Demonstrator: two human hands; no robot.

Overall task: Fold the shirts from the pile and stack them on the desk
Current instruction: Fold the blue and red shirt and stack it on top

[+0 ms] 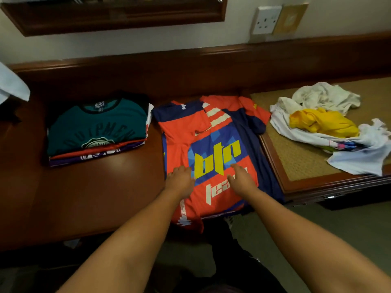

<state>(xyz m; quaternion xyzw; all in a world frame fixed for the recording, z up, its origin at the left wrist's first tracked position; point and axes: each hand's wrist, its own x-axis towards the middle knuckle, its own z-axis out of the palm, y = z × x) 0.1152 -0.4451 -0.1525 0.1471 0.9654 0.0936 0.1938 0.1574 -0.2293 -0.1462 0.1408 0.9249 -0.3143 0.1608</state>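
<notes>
An orange, navy and blue jersey (213, 134) with yellow lettering lies spread on the dark wooden desk (95, 193), its sides folded inward and its lower hem hanging over the front edge. My left hand (181, 179) rests flat on its lower left part. My right hand (241, 176) lies flat on the lower right part, fingers pointing away from me. To the left stands a stack of folded shirts (97, 130) with a teal one on top. The unfolded pile (325, 125), white and yellow shirts, lies crumpled at the right.
The pile lies on a lower woven-top surface (300, 157) with a wooden rim, butting against the desk's right end. A raised wooden ledge (190, 66) runs along the wall behind. A wall socket (267, 20) sits above. White cloth (12, 85) hangs at far left.
</notes>
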